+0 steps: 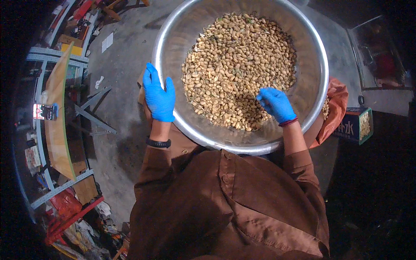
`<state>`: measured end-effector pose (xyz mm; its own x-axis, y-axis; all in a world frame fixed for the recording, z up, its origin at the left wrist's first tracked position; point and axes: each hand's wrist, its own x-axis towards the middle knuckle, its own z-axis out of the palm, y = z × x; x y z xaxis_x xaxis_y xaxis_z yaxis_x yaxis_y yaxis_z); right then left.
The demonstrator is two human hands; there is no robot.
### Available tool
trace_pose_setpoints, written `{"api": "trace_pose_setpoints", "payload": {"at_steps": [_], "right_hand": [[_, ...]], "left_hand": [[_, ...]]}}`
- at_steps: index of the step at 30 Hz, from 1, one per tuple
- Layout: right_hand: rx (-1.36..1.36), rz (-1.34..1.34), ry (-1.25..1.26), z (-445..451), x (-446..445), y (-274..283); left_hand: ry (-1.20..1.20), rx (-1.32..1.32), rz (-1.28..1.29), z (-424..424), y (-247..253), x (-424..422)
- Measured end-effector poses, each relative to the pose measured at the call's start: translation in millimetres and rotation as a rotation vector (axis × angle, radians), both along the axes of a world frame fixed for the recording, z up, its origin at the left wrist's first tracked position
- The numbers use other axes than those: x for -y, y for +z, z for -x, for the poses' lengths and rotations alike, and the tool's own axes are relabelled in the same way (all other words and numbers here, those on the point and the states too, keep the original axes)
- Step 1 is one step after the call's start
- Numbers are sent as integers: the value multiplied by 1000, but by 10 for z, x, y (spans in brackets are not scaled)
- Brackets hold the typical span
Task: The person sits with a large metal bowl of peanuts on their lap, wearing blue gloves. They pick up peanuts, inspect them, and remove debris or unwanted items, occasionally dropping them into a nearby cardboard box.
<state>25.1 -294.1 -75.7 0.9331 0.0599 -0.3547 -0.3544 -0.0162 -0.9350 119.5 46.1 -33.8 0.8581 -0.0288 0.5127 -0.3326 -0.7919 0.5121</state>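
Observation:
A wide metal basin lies in front of me, holding a heap of unshelled peanuts mixed with bits of stem and leaf. My left hand, in a blue glove, rests at the basin's left rim with its fingers apart and nothing in it. My right hand, also gloved in blue, hovers over the lower right edge of the heap inside the basin. Its fingers are curled inward; whether they hold a peanut cannot be seen.
Right of the basin are an orange sack with peanuts and a printed box of peanuts. Metal shelving, a tilted wooden board and a lit phone stand at left. Paper lies on the floor.

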Motion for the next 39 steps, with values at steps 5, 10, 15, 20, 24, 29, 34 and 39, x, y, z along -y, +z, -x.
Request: {"api": "trace_pose_setpoints", "payload": {"at_steps": [5,10,15,20,24,29,34,39], "right_hand": [[91,1196,339,167,-300,-89],[119,1272,377,128,-363,-273],[171,792,209,112,-178,-209],[-97,-308,-37,155,-144,520],[-24,-497,-44,175,-69,428],[37,245,96,123,-230,-169],[240,1093,434,133,-447,-161],[217,1066,416,73,-453,-179]], "left_hand": [[-10,17,15,-5,-38,-13],[4,-39,64,-5,-3,6],[2,-25,0,1,18,16],[23,-20,-79,24,45,2],[22,-20,-84,23,44,1],[5,-3,-73,1,54,11],[13,-12,-69,14,30,-9],[-3,13,20,-14,-54,-25]]}}
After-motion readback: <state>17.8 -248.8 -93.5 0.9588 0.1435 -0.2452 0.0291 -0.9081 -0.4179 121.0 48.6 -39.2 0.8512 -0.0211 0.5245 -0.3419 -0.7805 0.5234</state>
